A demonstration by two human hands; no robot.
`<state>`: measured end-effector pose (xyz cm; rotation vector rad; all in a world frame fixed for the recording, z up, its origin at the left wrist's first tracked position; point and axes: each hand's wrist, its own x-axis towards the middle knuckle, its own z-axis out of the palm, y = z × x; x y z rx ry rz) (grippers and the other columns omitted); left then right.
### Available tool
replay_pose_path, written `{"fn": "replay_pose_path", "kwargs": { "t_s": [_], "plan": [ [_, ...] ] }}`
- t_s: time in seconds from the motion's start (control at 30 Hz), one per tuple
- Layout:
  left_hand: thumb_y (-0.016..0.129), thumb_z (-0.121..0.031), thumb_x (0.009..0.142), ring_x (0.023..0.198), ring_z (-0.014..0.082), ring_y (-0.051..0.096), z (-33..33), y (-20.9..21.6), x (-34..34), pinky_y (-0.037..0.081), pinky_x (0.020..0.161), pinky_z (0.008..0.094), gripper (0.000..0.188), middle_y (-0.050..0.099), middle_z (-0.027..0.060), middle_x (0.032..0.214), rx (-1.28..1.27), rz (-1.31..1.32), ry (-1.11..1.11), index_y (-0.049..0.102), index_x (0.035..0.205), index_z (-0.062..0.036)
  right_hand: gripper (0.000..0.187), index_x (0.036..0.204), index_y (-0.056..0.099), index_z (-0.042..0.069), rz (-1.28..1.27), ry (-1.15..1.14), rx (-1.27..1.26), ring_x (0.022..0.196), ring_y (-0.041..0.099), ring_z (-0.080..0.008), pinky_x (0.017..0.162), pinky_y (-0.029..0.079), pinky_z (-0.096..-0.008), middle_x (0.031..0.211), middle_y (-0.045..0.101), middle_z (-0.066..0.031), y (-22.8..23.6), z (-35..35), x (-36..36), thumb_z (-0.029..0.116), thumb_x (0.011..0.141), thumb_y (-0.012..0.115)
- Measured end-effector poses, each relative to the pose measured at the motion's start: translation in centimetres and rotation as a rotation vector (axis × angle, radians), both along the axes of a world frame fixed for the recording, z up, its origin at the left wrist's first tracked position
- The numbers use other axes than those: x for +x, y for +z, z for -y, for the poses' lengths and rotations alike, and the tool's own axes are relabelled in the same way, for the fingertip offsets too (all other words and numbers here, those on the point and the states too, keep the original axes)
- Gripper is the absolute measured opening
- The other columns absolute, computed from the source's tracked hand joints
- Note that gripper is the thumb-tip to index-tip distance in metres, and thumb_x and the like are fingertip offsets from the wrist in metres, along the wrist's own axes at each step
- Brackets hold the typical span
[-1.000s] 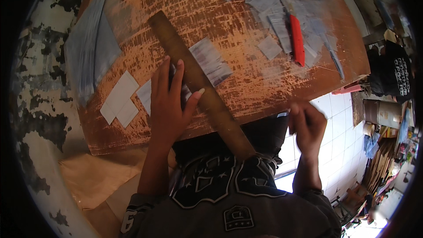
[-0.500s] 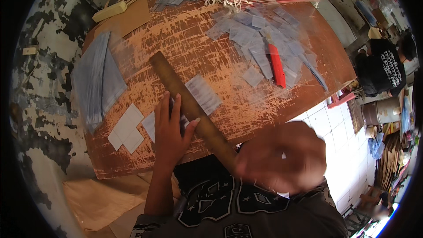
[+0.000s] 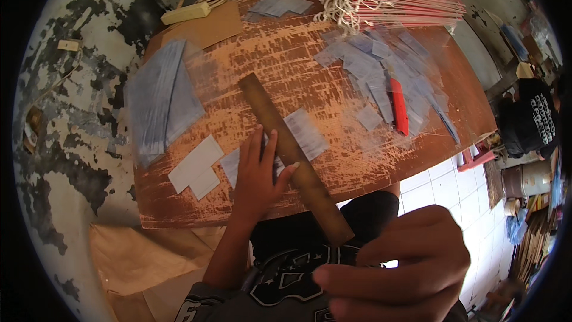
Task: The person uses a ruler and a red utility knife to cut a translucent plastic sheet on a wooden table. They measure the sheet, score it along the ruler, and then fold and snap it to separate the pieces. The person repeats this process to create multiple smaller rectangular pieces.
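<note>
My left hand [image 3: 257, 173] lies spread on the table, fingertips and thumb along the edge of a long brown ruler-like bar [image 3: 292, 152]. Under the bar is a translucent plastic sheet [image 3: 307, 134], which shows on both sides of it. The bar's near end sticks out past the table edge. My right hand [image 3: 411, 262] is raised close to the camera, off the table, with its fingers curled; whatever they may hold is hidden. A red box cutter [image 3: 399, 107] rests on a heap of cut plastic pieces [image 3: 363, 62]. White rectangular cards [image 3: 196, 167] lie left of my left hand.
Long plastic sheets [image 3: 158, 98] are stacked at the table's left. A power strip [image 3: 186, 14] sits on cardboard at the back left. Red strips with white cords [image 3: 393, 0] cover the back right. Another person in a black shirt [image 3: 527, 119] is at the far right.
My right hand has come closer to the camera and moved lower, away from the bar's near end. The whole view has shifted, so the table appears farther right. My left hand stays on the bar.
</note>
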<state>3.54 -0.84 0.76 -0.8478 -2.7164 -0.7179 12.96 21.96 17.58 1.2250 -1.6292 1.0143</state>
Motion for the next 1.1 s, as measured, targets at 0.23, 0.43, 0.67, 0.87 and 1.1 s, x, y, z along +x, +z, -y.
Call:
{"fn": "replay_pose_path", "kwargs": {
  "t_s": [0.23,0.43,0.67,0.87,1.1],
  "plan": [
    [0.068,-0.047,0.104,0.148,0.0505,0.043,1.0,-0.6,0.5,0.037,0.122,0.0569,0.074,0.042,0.0309,0.163,0.003,-0.065,0.011,0.050,0.157,0.0001,0.017,0.106,0.073,0.009,0.487,-0.505,0.049,0.062,0.072,-0.0226,0.055,0.053,-0.0323,0.090,0.078,-0.0109,-0.3,-0.8,2.8,0.009,0.089,0.076],
    [0.067,-0.047,0.105,0.147,0.0503,0.044,0.7,-0.8,0.5,0.038,0.121,0.0563,0.072,0.043,0.0317,0.161,0.025,-0.078,-0.009,0.051,0.156,0.0018,0.030,0.128,0.067,0.005,0.869,-0.965,0.033,0.082,0.074,-0.0304,0.069,0.055,-0.0419,0.096,0.074,-0.0160,-6.0,-6.8,-1.2,0.006,0.098,0.070],
    [0.067,-0.046,0.105,0.146,0.0495,0.045,0.9,-1.1,0.3,0.039,0.121,0.0550,0.070,0.044,0.0318,0.161,0.032,-0.103,-0.017,0.052,0.155,0.0016,0.056,0.140,0.059,0.008,0.938,-1.250,0.118,0.106,0.070,-0.0477,0.084,0.057,-0.0554,0.125,0.063,-0.0247,-13.0,-11.4,-4.6,0.036,0.095,0.079],
    [0.068,-0.045,0.105,0.145,0.0482,0.047,0.9,-1.3,0.3,0.041,0.120,0.0540,0.069,0.045,0.0312,0.160,0.017,-0.139,-0.008,0.054,0.154,0.0005,0.063,0.144,0.055,0.009,0.874,-1.315,0.152,0.103,0.070,-0.0495,0.083,0.058,-0.0564,0.121,0.063,-0.0243,-15.4,-11.0,-5.5,0.036,0.094,0.080],
    [0.068,-0.045,0.104,0.143,0.0485,0.047,0.8,-1.5,0.4,0.041,0.119,0.0537,0.070,0.046,0.0317,0.158,0.047,-0.146,-0.024,0.054,0.154,0.0019,0.062,0.145,0.054,0.003,0.894,-1.335,0.097,0.102,0.071,-0.0512,0.086,0.058,-0.0575,0.119,0.067,-0.0288,-16.2,-12.4,-6.9,0.024,0.090,0.076]
  ]
}}
